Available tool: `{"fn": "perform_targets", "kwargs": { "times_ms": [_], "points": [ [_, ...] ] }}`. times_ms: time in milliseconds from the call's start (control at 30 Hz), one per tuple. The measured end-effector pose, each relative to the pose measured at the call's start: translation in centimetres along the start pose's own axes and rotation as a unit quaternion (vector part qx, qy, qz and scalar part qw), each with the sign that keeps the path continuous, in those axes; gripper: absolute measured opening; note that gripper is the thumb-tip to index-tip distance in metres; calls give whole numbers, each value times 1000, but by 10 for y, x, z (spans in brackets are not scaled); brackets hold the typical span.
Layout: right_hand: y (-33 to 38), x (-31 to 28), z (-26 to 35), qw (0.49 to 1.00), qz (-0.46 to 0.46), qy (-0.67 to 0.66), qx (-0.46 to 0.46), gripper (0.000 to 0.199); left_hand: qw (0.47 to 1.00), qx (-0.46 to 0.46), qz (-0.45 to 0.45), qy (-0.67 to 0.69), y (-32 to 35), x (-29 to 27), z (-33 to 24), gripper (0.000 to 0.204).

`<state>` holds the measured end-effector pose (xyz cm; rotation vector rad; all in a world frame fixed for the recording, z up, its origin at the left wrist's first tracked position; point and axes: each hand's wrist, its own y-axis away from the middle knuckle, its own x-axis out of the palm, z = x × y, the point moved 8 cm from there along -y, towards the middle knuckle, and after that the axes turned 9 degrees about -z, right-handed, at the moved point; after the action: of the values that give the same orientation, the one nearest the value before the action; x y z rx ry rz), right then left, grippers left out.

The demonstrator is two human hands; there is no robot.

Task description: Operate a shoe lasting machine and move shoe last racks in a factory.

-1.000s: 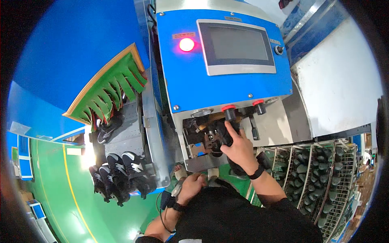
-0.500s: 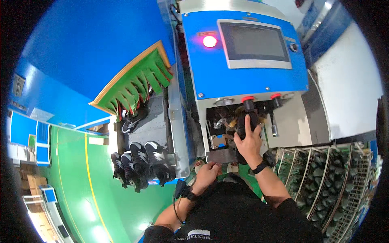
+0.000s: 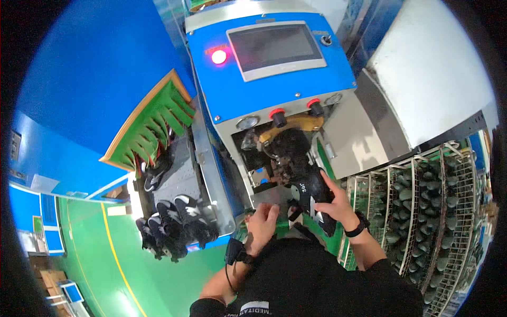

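A black shoe [image 3: 311, 191] with white marks is in my right hand [image 3: 338, 207], just below the opening of a blue machine [image 3: 274, 95]. My thumb and fingers grip its side, and it lies tilted with its far end near the dark parts inside the opening. My left hand [image 3: 262, 222] is closed at the metal plate [image 3: 266, 196] on the machine's lower front, its fingers curled and nothing visible in them. Inside the opening, a yellow bracket [image 3: 290, 127] and dark clamp parts are partly hidden.
Several black and white shoes [image 3: 182, 219] stand on a conveyor [image 3: 182, 174] at left, before a green fringed curtain [image 3: 153, 119]. A wire rack [image 3: 422, 211] holding dark rounded pieces stands at right. The machine's panel has a lit red lamp [image 3: 218, 56] and red-collared knobs [image 3: 278, 117].
My right hand has moved from inside the machine's opening down toward me, and the black shoe now shows in its grip. My left hand stays low by the plate. The view has shifted right.
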<state>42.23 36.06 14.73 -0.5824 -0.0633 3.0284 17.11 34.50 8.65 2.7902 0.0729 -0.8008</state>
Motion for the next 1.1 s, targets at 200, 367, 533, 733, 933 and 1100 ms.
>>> {"fn": "perform_targets", "kwargs": {
  "times_ms": [200, 367, 533, 733, 933, 1100],
  "points": [
    [41, 24, -50, 822, -57, -477, 307, 75, 975, -33, 136, 174, 24, 33, -43, 31],
    [46, 23, -62, 789, -59, -545, 277, 69, 969, 148, 146, 133, 50, 12, -59, 32],
    [4, -2, -52, 924, -44, -300, 235, 83, 991, 75, 90, 61, 27, 12, -54, 31],
    [-65, -4, 10, 993, -49, -61, 89, 89, 996, 20, 88, 13, 9, 16, -9, 33],
    [-105, 38, 24, 948, -60, 309, -47, 91, 991, -30, 131, -21, -4, 19, 18, 36],
    [-125, 54, 9, 940, 8, 338, 55, 94, 992, -55, 117, -8, -11, 7, 18, 37]
  ]
}}
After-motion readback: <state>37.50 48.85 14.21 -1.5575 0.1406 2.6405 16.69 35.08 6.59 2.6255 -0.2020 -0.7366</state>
